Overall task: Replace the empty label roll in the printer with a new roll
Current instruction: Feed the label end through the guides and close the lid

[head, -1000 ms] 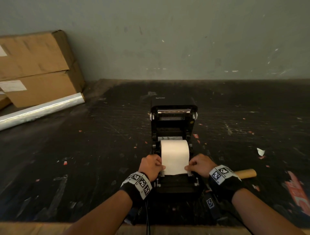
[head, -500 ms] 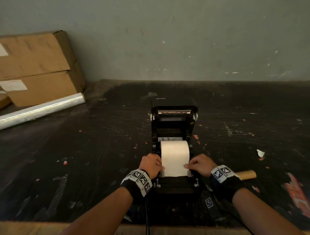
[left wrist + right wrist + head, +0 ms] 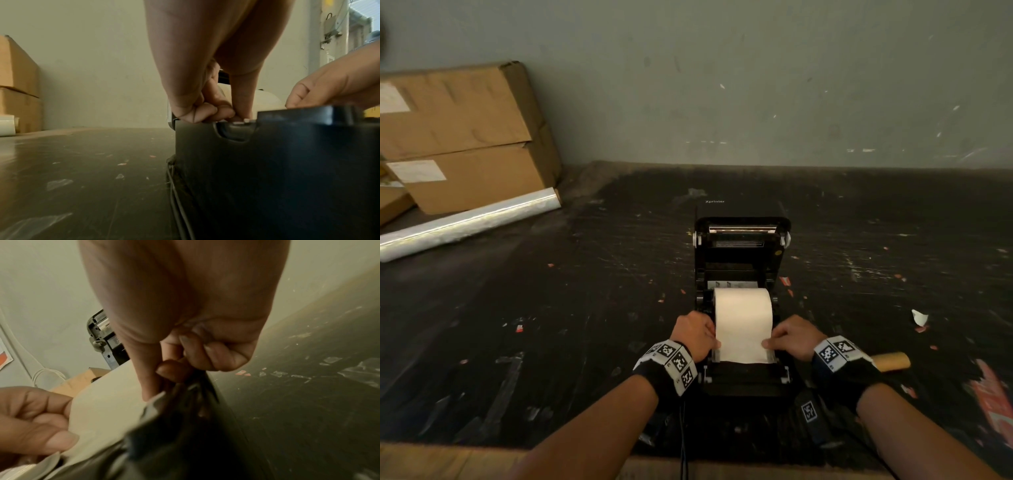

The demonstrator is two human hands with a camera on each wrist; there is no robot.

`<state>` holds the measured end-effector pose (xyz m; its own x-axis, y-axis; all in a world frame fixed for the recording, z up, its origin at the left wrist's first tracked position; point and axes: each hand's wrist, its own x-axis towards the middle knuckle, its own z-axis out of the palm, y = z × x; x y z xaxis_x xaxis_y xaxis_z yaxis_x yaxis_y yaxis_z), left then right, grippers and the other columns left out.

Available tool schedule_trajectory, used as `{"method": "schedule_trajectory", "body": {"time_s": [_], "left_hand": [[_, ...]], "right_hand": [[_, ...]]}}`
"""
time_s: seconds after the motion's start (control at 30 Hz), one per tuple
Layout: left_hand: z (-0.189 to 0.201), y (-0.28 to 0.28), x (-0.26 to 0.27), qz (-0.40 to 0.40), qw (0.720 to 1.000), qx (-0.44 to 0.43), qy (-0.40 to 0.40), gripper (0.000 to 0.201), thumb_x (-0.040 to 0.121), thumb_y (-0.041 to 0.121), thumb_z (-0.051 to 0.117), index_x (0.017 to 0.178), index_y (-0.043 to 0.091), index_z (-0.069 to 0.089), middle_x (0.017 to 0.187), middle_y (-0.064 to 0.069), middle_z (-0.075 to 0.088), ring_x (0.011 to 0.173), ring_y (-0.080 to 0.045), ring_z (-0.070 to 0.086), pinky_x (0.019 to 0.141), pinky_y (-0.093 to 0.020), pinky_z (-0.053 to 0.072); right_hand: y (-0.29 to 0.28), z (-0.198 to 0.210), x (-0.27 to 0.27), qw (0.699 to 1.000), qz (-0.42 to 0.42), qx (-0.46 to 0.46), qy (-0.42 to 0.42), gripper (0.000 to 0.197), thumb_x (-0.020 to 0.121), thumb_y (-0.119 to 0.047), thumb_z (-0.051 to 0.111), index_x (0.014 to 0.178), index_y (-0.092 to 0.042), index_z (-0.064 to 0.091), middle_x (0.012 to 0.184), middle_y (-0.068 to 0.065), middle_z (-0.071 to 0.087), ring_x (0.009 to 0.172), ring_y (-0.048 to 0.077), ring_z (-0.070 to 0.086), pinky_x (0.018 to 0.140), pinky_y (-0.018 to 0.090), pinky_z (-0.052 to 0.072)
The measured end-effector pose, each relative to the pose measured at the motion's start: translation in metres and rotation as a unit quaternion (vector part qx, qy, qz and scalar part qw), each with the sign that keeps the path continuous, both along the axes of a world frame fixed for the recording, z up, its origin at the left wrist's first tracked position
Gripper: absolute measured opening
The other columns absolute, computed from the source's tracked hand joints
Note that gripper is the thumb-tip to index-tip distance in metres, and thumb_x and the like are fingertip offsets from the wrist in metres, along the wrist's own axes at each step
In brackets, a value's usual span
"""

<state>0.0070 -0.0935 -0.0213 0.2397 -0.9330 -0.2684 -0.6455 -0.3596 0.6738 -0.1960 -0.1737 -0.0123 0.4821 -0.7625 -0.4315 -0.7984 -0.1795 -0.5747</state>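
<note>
We see bare forearms, each wrist wrapped in a black band (image 3: pixel 846 383) carrying white blocks printed with black-and-white square markers (image 3: pixel 675 360).

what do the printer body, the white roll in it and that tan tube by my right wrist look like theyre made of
Printer body: black moulded plastic, semi-matte, with a soft sheen on its wall in the left wrist view.
White roll: paper label stock, matte off-white; its loose end bends where the left hand and right hand pinch it.
Tan tube: probably cardboard, dull brown, likely an empty core.
</note>
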Motion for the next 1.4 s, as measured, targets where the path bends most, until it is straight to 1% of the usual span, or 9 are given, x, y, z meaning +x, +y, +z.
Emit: {"method": "schedule_trajectory", "body": {"time_s": [0.33, 0.47, 0.7, 0.83, 0.93, 1.1, 1.2, 1.27, 1.4], "left_hand": [[-0.004, 0.001, -0.001, 0.0, 1.0, -0.014, 0.008, 0.019, 0.076, 0.014, 0.073, 0.093, 0.009, 0.068, 0.099, -0.009, 0.072, 0.094, -0.018, 0.068, 0.084, -0.025, 0.054], [-0.003, 0.0, -0.001, 0.001, 1.0, -0.008, -0.009, 0.017, 0.076, 0.011, 0.071, 0.093, 0.008, 0.069, 0.1, -0.009, 0.071, 0.093, -0.019, 0.067, 0.078, -0.021, 0.053], [-0.004, 0.001, -0.004, 0.027, 1.0, -0.012, 0.002, 0.023, 0.075, 0.016, 0.075, 0.095, 0.009, 0.067, 0.1, -0.008, 0.071, 0.084, -0.012, 0.062, 0.069, -0.015, 0.047], [-0.005, 0.001, -0.007, 0.04, 0.999, -0.021, -0.023, 0.028, 0.075, 0.014, 0.074, 0.101, 0.009, 0.064, 0.109, -0.009, 0.066, 0.099, -0.02, 0.063, 0.078, -0.021, 0.048], [-0.006, -0.001, -0.008, 0.045, 0.998, -0.022, -0.024, 0.026, 0.078, 0.009, 0.069, 0.103, 0.008, 0.062, 0.112, -0.011, 0.065, 0.102, -0.022, 0.062, 0.085, -0.025, 0.051], [-0.003, -0.005, -0.008, 0.03, 0.998, 0.008, -0.049, 0.029, 0.08, 0.009, 0.066, 0.108, 0.007, 0.057, 0.115, -0.014, 0.062, 0.104, -0.026, 0.062, 0.09, -0.032, 0.053], [0.004, -0.01, -0.007, 0.011, 0.995, 0.049, -0.081, 0.041, 0.079, 0.01, 0.068, 0.117, 0.005, 0.053, 0.121, -0.014, 0.058, 0.11, -0.028, 0.059, 0.093, -0.033, 0.051], [0.007, -0.015, -0.004, -0.004, 0.995, 0.07, -0.077, 0.05, 0.077, 0.013, 0.071, 0.122, 0.005, 0.051, 0.124, -0.013, 0.057, 0.113, -0.027, 0.057, 0.094, -0.034, 0.05], [0.007, -0.016, -0.001, -0.003, 0.995, 0.084, -0.048, 0.055, 0.07, 0.02, 0.078, 0.118, 0.008, 0.054, 0.121, -0.01, 0.06, 0.11, -0.025, 0.058, 0.092, -0.033, 0.051]], "right_hand": [[-0.001, 0.003, 0.002, 1.0, 0.001, 0.021, 0.005, 0.025, 0.079, -0.03, 0.069, 0.055, -0.026, 0.064, 0.066, -0.008, 0.061, 0.069, 0.007, 0.056, 0.061, 0.021, 0.038], [0.002, 0.0, 0.0, 1.0, -0.021, 0.005, -0.016, 0.022, 0.08, -0.037, 0.067, 0.062, -0.025, 0.064, 0.07, -0.007, 0.061, 0.069, 0.006, 0.055, 0.06, 0.022, 0.037], [0.001, 0.0, -0.001, 1.0, -0.001, 0.006, 0.005, 0.027, 0.081, -0.031, 0.067, 0.055, -0.03, 0.061, 0.068, -0.013, 0.059, 0.069, 0.003, 0.054, 0.06, 0.019, 0.036], [0.001, 0.003, 0.001, 1.0, 0.015, 0.007, 0.018, 0.025, 0.082, -0.029, 0.067, 0.057, -0.029, 0.061, 0.067, -0.012, 0.059, 0.067, 0.003, 0.053, 0.059, 0.02, 0.036], [-0.001, 0.003, 0.002, 0.999, 0.019, 0.006, 0.028, 0.024, 0.081, -0.029, 0.067, 0.058, -0.028, 0.062, 0.068, -0.011, 0.059, 0.067, 0.005, 0.053, 0.061, 0.021, 0.038], [-0.003, 0.005, 0.002, 0.999, 0.023, 0.025, 0.026, 0.023, 0.081, -0.028, 0.067, 0.059, -0.026, 0.063, 0.07, -0.009, 0.061, 0.07, 0.006, 0.055, 0.062, 0.02, 0.039], [-0.002, 0.002, -0.001, 1.0, 0.009, 0.022, -0.001, 0.016, 0.081, -0.032, 0.067, 0.07, -0.021, 0.071, 0.073, -0.009, 0.063, 0.075, 0.007, 0.057, 0.067, 0.022, 0.04], [-0.001, -0.001, -0.003, 1.0, -0.003, 0.016, -0.021, 0.018, 0.083, -0.032, 0.065, 0.079, -0.015, 0.073, 0.076, -0.009, 0.064, 0.079, 0.008, 0.058, 0.069, 0.022, 0.04], [0.0, -0.005, -0.005, 1.0, -0.002, 0.007, -0.015, 0.018, 0.082, -0.03, 0.066, 0.08, -0.014, 0.075, 0.079, -0.006, 0.066, 0.079, 0.009, 0.059, 0.07, 0.022, 0.04]]}}
